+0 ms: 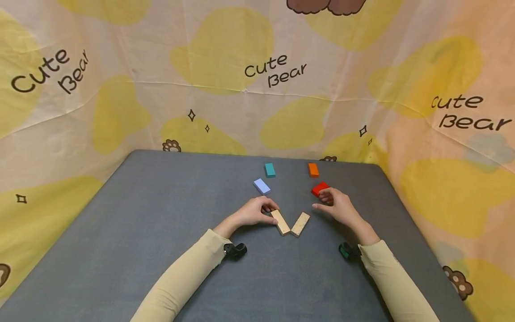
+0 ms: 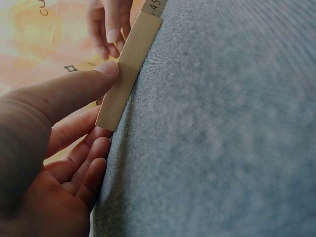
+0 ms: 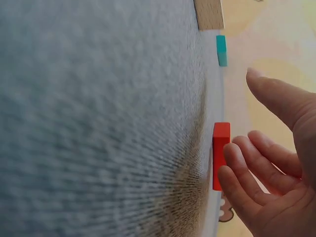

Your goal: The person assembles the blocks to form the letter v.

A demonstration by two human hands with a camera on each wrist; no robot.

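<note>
My left hand (image 1: pixel 254 212) grips a plain wooden block (image 1: pixel 280 222) that lies flat on the table. In the left wrist view the thumb presses the side of this block (image 2: pixel 129 69), with the other fingers behind and below its end. A second wooden block (image 1: pixel 300 224) lies slanted to its right, the near ends meeting in a V. My right hand (image 1: pixel 339 207) hovers to the right of the blocks, thumb apart from the fingers, holding nothing. Its fingers are beside a red block (image 1: pixel 320 188), partly covering it in the head view; whether they touch it I cannot tell.
Beyond the hands lie a light blue block (image 1: pixel 262 186), a teal block (image 1: pixel 270 170) and an orange block (image 1: pixel 313 170) on the grey table (image 1: pixel 169 201). A patterned cloth (image 1: pixel 225 53) rises behind the table and along both sides.
</note>
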